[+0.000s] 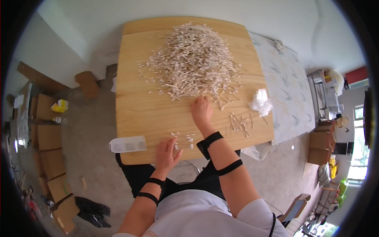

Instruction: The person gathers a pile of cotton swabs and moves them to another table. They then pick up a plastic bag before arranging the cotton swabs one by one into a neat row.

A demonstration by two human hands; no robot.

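Observation:
A large heap of cotton swabs (195,59) covers the far middle of the wooden table (136,91). At its near edge my right hand (202,110) is closed, fingertips bent down against the nearest swabs; what they pinch is hidden. Near the front edge, my left hand (167,155) rests on the tabletop with thumb and fingers apart. Its fingertips are beside a small row of cotton swabs (183,141), laid roughly parallel. A flat, clear packet with a rounded end (128,144) lies left of that hand, slightly over the table's edge.
Loose swabs (239,124) lie scattered on the right, below a crumpled clear plastic bag (261,102). A patterned, light-coloured surface (290,87) adjoins the table's right side. Cardboard boxes (51,148) stand along the left, with a black plastic bag (92,211) on the floor.

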